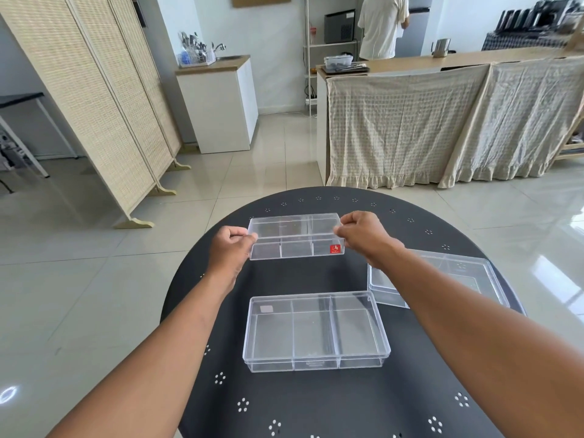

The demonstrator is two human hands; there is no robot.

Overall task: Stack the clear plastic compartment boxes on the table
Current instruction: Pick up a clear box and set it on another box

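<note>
You are holding a clear plastic compartment box with a small red sticker (295, 237) by its two short ends, at the far side of the round black perforated metal bench (316, 403). Your left hand (230, 251) is gripping the box's left end, its fingers (240, 238) curled shut around the edge. Your right hand (363, 237) is gripping the right end the same way, its fingers pinching the rim just above the red sticker (335, 249). The box is tilting slightly, its front wall facing you; whether it is touching the bench, you cannot tell.

Nearer to you than the held box, a second clear plastic three-compartment box (316, 331) is lying flat on the bench with its lid on, well apart from the held one. To the right of that second box, a third clear plastic box (467, 276) is sitting near the bench's edge, its near-left corner just beside the second box's far-right corner; your right forearm is crossing over it and hiding part of it.

Far beyond the held box, a person in a pale shirt (382, 23) is standing behind a wooden counter draped with cream checked cloth (442, 121).
</note>
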